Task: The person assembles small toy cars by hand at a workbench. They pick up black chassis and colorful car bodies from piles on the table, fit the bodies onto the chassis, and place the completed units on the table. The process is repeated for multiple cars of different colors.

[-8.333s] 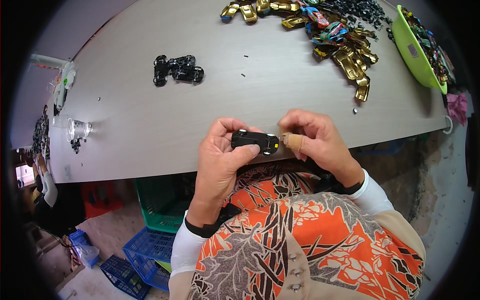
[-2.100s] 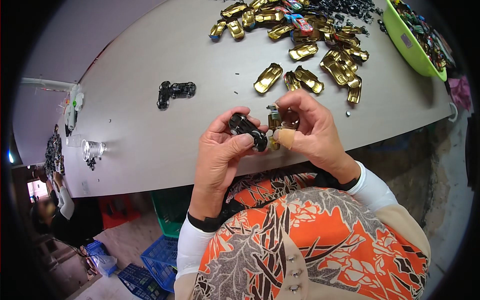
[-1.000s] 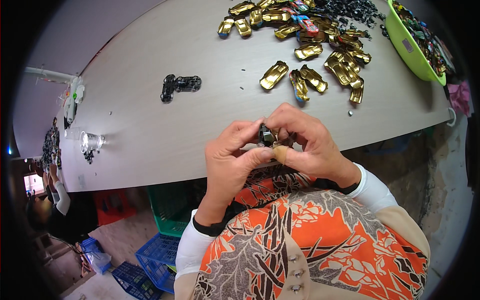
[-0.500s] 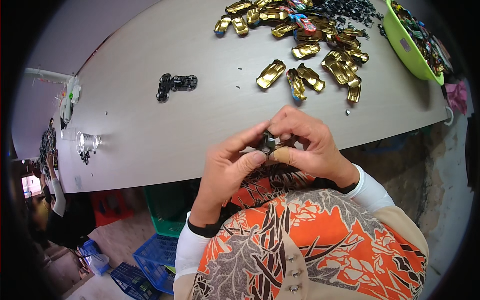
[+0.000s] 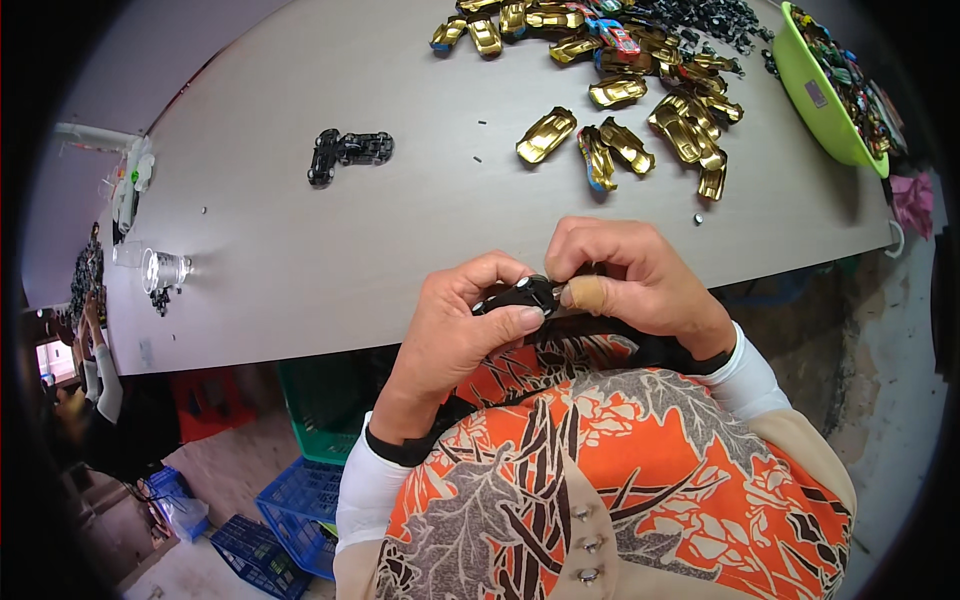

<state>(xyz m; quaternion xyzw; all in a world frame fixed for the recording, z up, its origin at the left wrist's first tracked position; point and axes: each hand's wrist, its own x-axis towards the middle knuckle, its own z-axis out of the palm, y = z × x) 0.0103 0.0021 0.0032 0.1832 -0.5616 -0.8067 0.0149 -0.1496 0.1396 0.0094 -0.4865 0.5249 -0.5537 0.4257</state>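
A black toy car chassis (image 5: pixel 514 298) with small wheels lies in my left hand (image 5: pixel 438 328), its thumb and fingers closed around it, just over the table's near edge. The thumb and forefinger of my right hand (image 5: pixel 645 285) pinch together at the chassis's right end. A tan bandage (image 5: pixel 588 294) wraps the right thumb. Whatever small piece sits between those fingertips is mostly hidden. Farther off on the table, two more black chassis (image 5: pixel 365 148) lie touching each other.
Gold toy car bodies (image 5: pixel 547 136) are scattered at the far right, near a heap of small black parts (image 5: pixel 715 22). A green basin (image 5: pixel 820 100) full of toy cars stands at right. Clear cups (image 5: pixel 165 270) are at left. Crates (image 5: pixel 300 510) sit below; another person's arm (image 5: pixel 105 375) shows far left.
My left hand has turned the chassis so its length shows more. The right hand has shifted slightly right, with its fingertips now at the chassis's end. The view has moved a little.
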